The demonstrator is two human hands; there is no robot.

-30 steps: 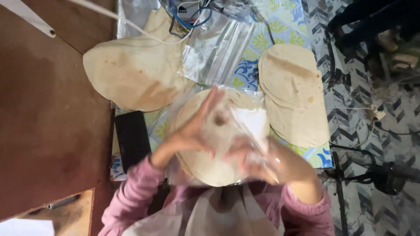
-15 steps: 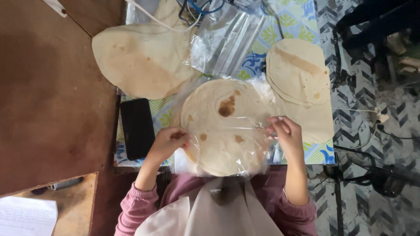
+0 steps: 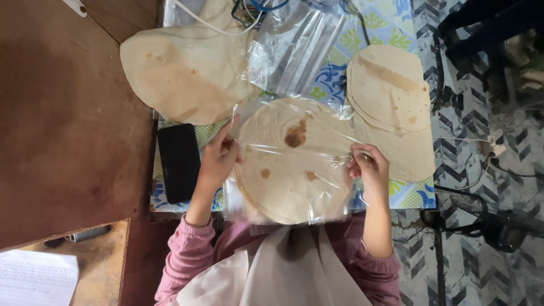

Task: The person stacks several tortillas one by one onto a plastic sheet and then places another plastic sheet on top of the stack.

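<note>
A clear plastic bag [image 3: 294,164] holding round flatbreads with brown spots lies on the patterned table [image 3: 416,195] in front of me. My left hand [image 3: 217,161] pinches the bag's left edge. On the opposite side, my right hand [image 3: 371,170] grips its right edge, and the film is pulled tight across the bread between them. Pink sleeves cover both arms.
A large pale flatbread [image 3: 184,73] lies at the back left. A stack of flatbreads [image 3: 391,102] sits to the right. Empty clear bags [image 3: 297,48] and cables [image 3: 243,11] are at the back. A black phone [image 3: 178,161] lies beside my left hand.
A second ago both hands were bunched together over the bag. They have since spread apart to its left and right edges, and the bag lies flat with the flatbread face up.
</note>
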